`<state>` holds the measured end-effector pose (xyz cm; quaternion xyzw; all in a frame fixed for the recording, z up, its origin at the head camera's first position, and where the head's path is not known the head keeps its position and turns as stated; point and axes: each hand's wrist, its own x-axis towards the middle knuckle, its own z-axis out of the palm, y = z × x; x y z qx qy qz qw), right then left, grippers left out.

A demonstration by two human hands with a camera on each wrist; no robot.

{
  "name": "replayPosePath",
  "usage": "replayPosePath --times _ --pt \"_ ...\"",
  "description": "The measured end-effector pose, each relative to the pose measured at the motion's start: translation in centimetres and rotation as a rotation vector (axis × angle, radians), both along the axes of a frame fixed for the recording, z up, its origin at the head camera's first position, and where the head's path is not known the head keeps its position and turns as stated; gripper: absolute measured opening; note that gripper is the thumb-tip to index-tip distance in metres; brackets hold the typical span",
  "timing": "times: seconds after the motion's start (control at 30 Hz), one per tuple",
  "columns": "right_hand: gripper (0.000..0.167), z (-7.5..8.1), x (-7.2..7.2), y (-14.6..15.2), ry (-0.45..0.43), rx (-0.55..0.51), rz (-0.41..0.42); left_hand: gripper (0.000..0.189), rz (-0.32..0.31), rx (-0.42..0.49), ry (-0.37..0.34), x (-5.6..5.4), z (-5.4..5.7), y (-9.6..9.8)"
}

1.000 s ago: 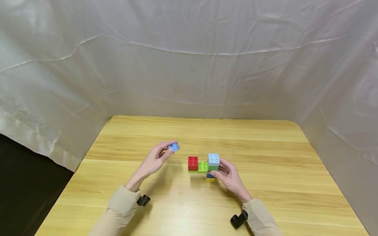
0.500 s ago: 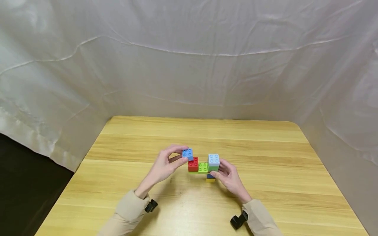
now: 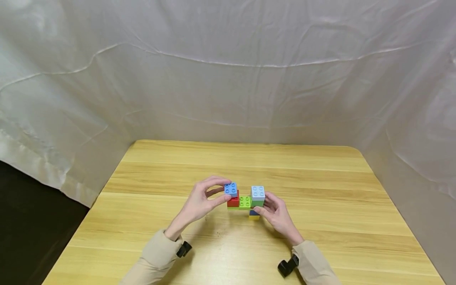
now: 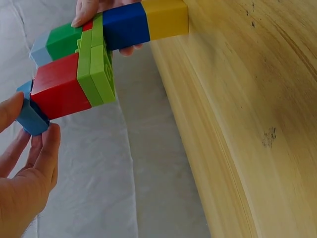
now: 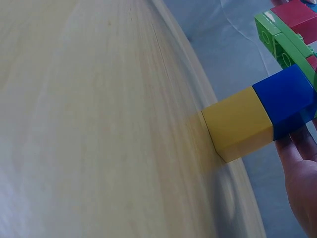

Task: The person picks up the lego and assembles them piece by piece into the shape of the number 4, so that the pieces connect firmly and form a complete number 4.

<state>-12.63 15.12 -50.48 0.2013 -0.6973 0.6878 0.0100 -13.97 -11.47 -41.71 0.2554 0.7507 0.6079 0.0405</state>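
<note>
My left hand [image 3: 199, 202] pinches a blue brick [image 3: 230, 188] between thumb and fingers, right at the top of a red brick [image 4: 62, 87]. In the left wrist view the blue brick sits slightly askew against the red one. The red brick stands on the outer end of lime-green pieces [image 3: 244, 202] that jut sideways from a column. That column has a yellow brick [image 5: 238, 124] at the table, a dark blue brick [image 5: 286, 99] over it, and a green brick [image 4: 64, 40] topped by a light blue brick [image 3: 258, 192] above. My right hand [image 3: 279, 218] grips the column from the right.
The wooden table [image 3: 320, 198] carries the column's yellow base. Pale grey cloth [image 3: 228, 87] hangs behind the table and along its sides. A black camera [image 3: 287, 265] is strapped at the right wrist, another camera [image 3: 184, 249] at the left.
My left hand has moved right with the blue brick, from beside the structure to over the red brick, turning the brick studs-up. The right hand and the column stay put.
</note>
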Motion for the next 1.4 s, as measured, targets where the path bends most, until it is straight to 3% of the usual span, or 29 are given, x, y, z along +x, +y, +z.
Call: replayPosePath --times 0.3,0.83,1.07,1.2,1.4 --pt "0.048 -0.1 0.0 0.0 0.001 0.002 -0.009 0.037 -0.028 0.008 -0.025 0.0 0.0 0.1" --pt "0.05 -0.1 0.1 0.0 -0.021 0.017 -0.018 0.045 -0.035 -0.057 -0.063 0.1 -0.1 0.2" --pt "0.051 0.0 0.1 0.0 -0.029 0.019 -0.012 0.047 -0.074 -0.093 -0.239 -0.1 -0.6 0.3" --pt "0.05 -0.1 0.1 0.0 -0.019 0.024 -0.022 0.049 -0.061 -0.115 -0.308 0.0 -0.8 0.6" --pt "0.049 -0.2 0.0 0.0 -0.001 0.021 -0.023 0.063 -0.063 -0.083 -0.453 0.1 -1.1 1.2"
